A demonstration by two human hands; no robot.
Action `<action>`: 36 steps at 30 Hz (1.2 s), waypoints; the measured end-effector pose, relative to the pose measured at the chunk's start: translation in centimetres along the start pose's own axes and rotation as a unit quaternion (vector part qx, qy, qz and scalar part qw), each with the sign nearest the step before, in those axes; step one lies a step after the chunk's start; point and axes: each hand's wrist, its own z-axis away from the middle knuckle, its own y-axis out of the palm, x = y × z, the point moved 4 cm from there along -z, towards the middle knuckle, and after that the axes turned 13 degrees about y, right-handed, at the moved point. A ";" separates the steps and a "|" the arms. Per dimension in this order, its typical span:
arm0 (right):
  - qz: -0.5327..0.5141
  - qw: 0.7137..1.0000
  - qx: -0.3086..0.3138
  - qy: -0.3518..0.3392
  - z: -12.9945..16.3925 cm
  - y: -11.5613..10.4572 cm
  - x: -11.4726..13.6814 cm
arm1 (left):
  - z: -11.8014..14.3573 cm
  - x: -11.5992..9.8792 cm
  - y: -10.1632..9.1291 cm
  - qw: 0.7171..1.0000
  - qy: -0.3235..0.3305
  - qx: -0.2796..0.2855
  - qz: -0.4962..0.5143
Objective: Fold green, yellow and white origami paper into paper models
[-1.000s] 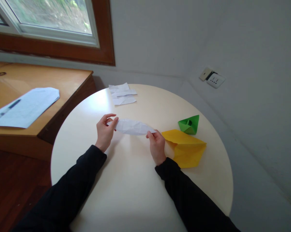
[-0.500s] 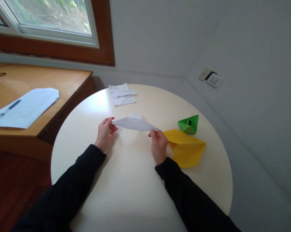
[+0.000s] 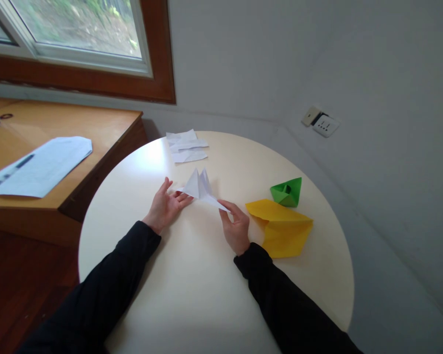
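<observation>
- White folded paper point(image 3: 200, 189) lay on the round cream table point(image 3: 192, 295), right between the two hands, with two pointy peaks sticking up.
- Nearest to the camera were two black sleeves point(image 3: 107, 290) that reached out over the table.
- At the end of the right sleeve, the right hand point(image 3: 236, 227) sat just to the right of the paper and a bit closer to the person. Its fingers were spread and bent a little, not gripping. One fingertip point(image 3: 221, 202) touched the thin right tip of the paper.
- At the end of the other sleeve, the left hand point(image 3: 167, 206) lay flat with the palm turned up and the fingers wide. Its fingertips point(image 3: 186, 198) touched the left bottom edge of the paper. It was not holding the paper tight.
- So the paper rested on the table, its left end at the left hand and its right end at the right hand.
- A big yellow folded paper point(image 3: 282, 227) lay just to the right of the right hand, flat on the table.
- A little green paper boat point(image 3: 287, 192) stood just behind the yellow one, close to it.
- Farther back, near the far edge of the table, lay some white paper scraps point(image 3: 186, 146), well apart from the hands.
- Off to the left stood a wooden desk point(image 3: 77, 128) with a white sheet point(image 3: 41, 166) on it.
- Behind it all were a window with a brown frame point(image 3: 96, 81) and a gray wall with a wall socket point(image 3: 320, 123).
</observation>
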 end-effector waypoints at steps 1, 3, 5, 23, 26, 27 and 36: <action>0.006 1.000 0.005 -0.006 0.0 0.0 0.1 | 0.0 0.0 0.1 1.000 0.000 0.010 0.008; 0.011 1.000 0.019 -0.014 0.1 0.2 0.1 | 0.1 -0.1 0.3 1.000 0.000 0.022 0.014; 0.009 0.999 0.036 -0.015 0.1 0.3 0.0 | 0.2 -0.1 0.4 1.000 0.001 0.024 0.011; -0.013 0.994 0.075 0.074 -0.4 1.1 -1.1 | 0.5 -0.6 0.4 0.997 0.012 0.024 -0.067; -0.017 0.992 0.079 0.098 -0.4 1.1 -1.0 | 0.3 -0.6 0.2 0.996 0.015 0.049 -0.067; -0.017 0.991 0.086 0.101 -0.4 1.2 -1.0 | 0.3 -0.6 0.2 0.996 0.015 0.062 -0.068; 0.035 0.986 0.129 0.094 -0.3 1.8 -1.0 | 1.1 -0.7 1.1 0.987 0.012 0.131 -0.096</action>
